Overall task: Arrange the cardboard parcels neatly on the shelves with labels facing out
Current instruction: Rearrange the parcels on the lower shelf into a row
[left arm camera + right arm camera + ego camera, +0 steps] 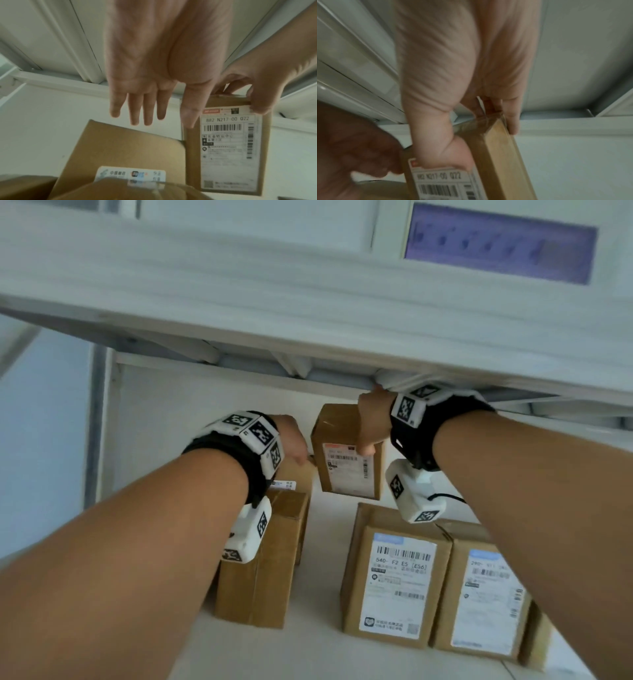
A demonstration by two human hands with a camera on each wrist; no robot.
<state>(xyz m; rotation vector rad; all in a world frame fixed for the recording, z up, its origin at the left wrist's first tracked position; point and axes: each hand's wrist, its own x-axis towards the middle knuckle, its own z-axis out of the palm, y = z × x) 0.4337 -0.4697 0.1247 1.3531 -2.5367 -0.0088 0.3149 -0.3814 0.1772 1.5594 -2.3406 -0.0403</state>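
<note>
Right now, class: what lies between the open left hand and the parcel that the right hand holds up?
Nothing: in the left wrist view the left hand hangs just beside the held parcel.

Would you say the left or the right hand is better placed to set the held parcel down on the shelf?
Right. The right hand already grips the held parcel by its top, label facing out. The left hand is open, holding nothing, above another parcel.

Matt brown cardboard parcel (347,453) with clear glossy tape along its top edge and a white paper label (230,148). Beside it, two matt cardboard boxes (394,580) bearing smooth white paper labels. Shelf (308,642) smooth, white, faintly glossy.
</note>
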